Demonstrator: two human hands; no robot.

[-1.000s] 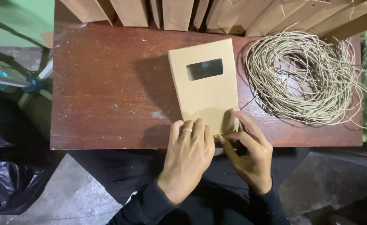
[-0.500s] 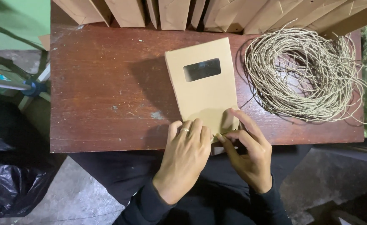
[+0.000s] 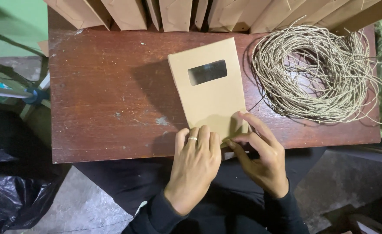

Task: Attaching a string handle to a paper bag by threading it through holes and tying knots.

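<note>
Dark reddish wood makes up the table (image 3: 104,99), scuffed and worn, with a green wall and a black plastic sack (image 3: 13,195) off to the side on the floor. From the head camera, a flat brown paper bag (image 3: 208,93) with a small rectangular window lies on the table, its near end reaching the table's front edge, where both hands meet it. The left hand (image 3: 195,167), a ring on one finger, lies palm-down with its fingers flat on the bag's near edge, seemingly to pin it so it cannot slide. The right hand (image 3: 260,158) sits just beside it, thumb and fingertips closed together at the bag's near right corner, pinching something small there; whether that is paper or a strand of cord is too fine to tell. A loose coil of pale twine (image 3: 316,71) rests to the right of the bag, within easy reach. Along the far edge stands a row of similar brown bags (image 3: 178,13), leaning upright.
</note>
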